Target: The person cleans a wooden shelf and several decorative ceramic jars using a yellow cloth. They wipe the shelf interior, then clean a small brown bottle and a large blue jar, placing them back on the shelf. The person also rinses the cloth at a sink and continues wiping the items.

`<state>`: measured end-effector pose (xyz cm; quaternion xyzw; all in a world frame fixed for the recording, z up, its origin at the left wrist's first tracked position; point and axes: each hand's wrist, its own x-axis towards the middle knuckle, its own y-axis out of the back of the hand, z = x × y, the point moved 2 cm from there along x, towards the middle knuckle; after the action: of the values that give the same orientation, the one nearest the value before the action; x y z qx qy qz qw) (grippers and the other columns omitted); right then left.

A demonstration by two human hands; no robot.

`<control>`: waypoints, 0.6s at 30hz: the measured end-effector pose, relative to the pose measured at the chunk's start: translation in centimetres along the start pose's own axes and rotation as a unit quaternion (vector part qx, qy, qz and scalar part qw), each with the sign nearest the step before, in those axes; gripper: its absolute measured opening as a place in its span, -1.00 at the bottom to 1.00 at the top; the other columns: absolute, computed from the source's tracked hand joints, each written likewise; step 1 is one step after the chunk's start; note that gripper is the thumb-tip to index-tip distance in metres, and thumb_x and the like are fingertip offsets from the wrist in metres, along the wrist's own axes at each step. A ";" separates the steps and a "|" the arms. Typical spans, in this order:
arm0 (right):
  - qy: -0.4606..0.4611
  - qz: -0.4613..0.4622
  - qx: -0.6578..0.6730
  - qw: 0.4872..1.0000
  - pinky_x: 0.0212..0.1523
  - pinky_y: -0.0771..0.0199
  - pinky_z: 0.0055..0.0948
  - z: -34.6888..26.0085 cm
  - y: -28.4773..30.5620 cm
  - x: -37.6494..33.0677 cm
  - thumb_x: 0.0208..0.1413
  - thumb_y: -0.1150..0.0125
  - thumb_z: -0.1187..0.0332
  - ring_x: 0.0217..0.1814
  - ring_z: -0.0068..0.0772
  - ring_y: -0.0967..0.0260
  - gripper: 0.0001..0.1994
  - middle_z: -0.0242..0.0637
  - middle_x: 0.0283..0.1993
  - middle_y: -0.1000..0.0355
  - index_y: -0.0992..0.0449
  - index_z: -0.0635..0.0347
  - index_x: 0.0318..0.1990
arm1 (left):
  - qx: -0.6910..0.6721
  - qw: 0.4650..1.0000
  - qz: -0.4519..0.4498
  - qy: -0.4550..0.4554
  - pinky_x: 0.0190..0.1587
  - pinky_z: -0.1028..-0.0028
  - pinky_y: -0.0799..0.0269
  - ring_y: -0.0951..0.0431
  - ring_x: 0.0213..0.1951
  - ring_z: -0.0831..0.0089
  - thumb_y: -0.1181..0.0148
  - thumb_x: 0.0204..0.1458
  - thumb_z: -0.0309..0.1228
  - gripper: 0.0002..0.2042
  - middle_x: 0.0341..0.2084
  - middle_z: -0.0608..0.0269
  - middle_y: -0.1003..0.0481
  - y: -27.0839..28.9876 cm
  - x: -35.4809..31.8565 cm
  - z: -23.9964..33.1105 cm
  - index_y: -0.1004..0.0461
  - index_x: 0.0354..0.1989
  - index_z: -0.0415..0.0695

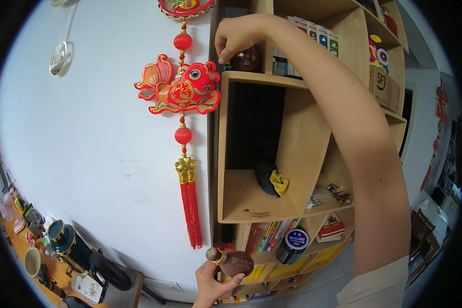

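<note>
In my left hand point(209, 283), low in the view, is a small brown ceramic bottle point(238, 264) with a gold band at its neck. My fingers and thumb grip it, and it lies tilted with its neck to the left. My right hand point(241, 35) is raised to an upper compartment of the wooden shelf point(305, 149). Its fingers are curled down and closed at the tips; what they hold, if anything, is hidden. Just below the fingertips is a small green object point(227, 66), next to a round dark brown jar point(247, 60) partly behind my hand.
A red fish hanging point(182, 90) with a long tassel is on the wall left of the shelf. A dark and yellow cloth item point(272, 179) lies in the middle compartment. Books point(267, 236) and a lidded jar point(293, 244) stand lower. A thermos point(69, 241) stands on the left table.
</note>
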<state>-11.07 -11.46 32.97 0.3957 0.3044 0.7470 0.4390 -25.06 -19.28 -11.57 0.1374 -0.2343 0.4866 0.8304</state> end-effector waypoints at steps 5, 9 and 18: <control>-0.014 -0.026 -0.012 0.999 -0.26 -0.42 -0.45 0.0 -0.3 0.1 -0.10 -0.25 0.25 -0.32 -0.44 -0.45 -0.76 -0.29 -0.38 -0.52 -0.57 0.23 -0.32 | -0.010 1.000 -0.003 0.004 -0.14 0.46 -0.44 -0.51 -0.24 0.43 -0.42 -0.30 -0.32 -0.43 -0.30 0.11 -0.49 -0.1 0.0 -0.3 -0.37 -0.12 -0.40; -0.013 -0.027 -0.006 1.000 -0.26 -0.41 -0.46 -0.1 -0.3 0.2 -0.11 -0.26 0.27 -0.32 -0.45 -0.45 -0.76 -0.31 -0.37 -0.52 -0.58 0.22 -0.32 | 0.004 1.000 -0.001 0.006 -0.13 0.45 -0.44 -0.51 -0.23 0.43 -0.42 -0.30 -0.31 -0.43 -0.30 0.11 -0.48 0.2 -0.1 -0.6 -0.37 -0.12 -0.40; -0.014 0.001 0.034 0.999 -0.29 -0.41 -0.48 -0.4 0.0 -0.3 -0.16 -0.29 0.33 -0.36 -0.47 -0.46 -0.81 -0.31 -0.43 -0.52 -0.59 0.22 -0.36 | 0.014 1.000 0.004 0.016 -0.12 0.45 -0.43 -0.51 -0.22 0.42 -0.43 -0.31 -0.30 -0.42 -0.30 0.12 -0.48 0.4 -0.2 -0.8 -0.38 -0.12 -0.39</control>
<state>-11.32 -11.79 32.71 0.4209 0.3235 0.7310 0.4288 -25.29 -18.82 -12.35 0.1400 -0.2145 0.4948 0.8304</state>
